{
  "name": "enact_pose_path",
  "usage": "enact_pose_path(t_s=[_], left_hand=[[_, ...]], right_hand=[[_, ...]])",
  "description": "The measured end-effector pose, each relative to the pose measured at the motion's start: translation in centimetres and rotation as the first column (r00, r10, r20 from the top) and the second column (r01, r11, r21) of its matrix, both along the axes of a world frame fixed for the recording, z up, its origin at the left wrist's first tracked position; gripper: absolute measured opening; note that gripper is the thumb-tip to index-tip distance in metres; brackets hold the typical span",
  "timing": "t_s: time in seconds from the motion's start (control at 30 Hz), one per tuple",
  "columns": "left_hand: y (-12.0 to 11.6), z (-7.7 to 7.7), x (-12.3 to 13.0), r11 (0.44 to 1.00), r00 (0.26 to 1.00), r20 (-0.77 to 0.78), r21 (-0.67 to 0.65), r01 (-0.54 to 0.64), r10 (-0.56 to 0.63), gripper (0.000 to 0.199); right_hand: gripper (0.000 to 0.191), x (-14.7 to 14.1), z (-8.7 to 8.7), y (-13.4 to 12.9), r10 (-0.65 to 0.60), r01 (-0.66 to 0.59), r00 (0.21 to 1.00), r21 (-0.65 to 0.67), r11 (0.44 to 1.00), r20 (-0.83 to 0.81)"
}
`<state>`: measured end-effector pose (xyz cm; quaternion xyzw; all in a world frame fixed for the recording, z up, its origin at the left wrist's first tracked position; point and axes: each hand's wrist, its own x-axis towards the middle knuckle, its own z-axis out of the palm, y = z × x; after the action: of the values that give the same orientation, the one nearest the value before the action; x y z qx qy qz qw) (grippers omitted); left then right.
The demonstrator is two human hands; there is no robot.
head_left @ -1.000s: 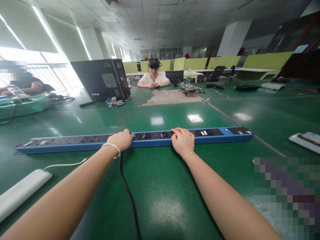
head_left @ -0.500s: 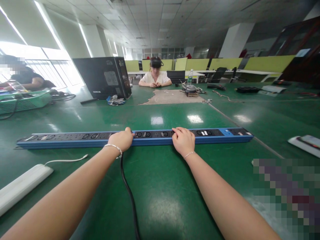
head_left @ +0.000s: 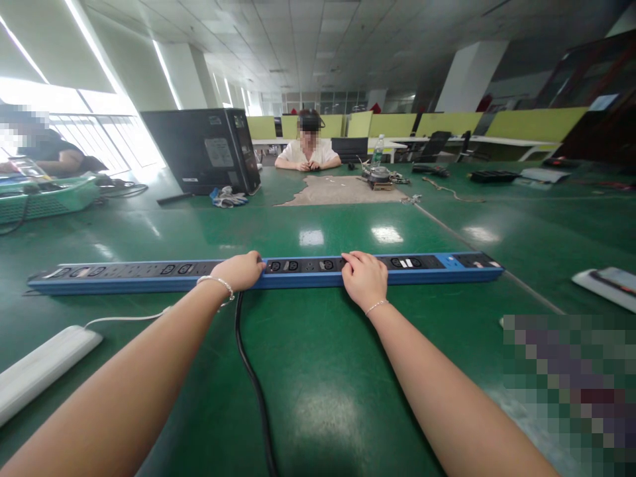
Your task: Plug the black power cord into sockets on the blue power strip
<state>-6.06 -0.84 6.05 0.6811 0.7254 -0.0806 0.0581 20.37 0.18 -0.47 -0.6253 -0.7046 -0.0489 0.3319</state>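
Observation:
A long blue power strip with black sockets along its top lies crosswise on the green table. My left hand is closed at the strip, left of its middle, around the end of a black power cord. The cord comes out beneath this hand and runs down toward me. Its plug is hidden by the hand, so I cannot tell how far it sits in a socket. Right of the middle, my right hand grips the strip, fingertips on its top face and palm against the near side.
A white power strip lies at left, a white object at right. Farther back are a black computer case, gloves, a green basket and a bottle. One person sits opposite, another at left.
My left wrist has shifted slightly left and up, and the cord has moved a little left with it. The strip's left end has shifted slightly left. My right hand stays in place.

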Motion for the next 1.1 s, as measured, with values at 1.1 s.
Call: enact_pose_path(t_s=[1.1], left_hand=[[0.6, -0.8, -0.2, 0.994, 0.992, 0.08, 0.041, -0.106, 0.102, 0.052]], right_hand=[[0.033, 0.0, 0.0, 0.1, -0.005, 0.005, 1.0, 0.013, 1.0, 0.01]])
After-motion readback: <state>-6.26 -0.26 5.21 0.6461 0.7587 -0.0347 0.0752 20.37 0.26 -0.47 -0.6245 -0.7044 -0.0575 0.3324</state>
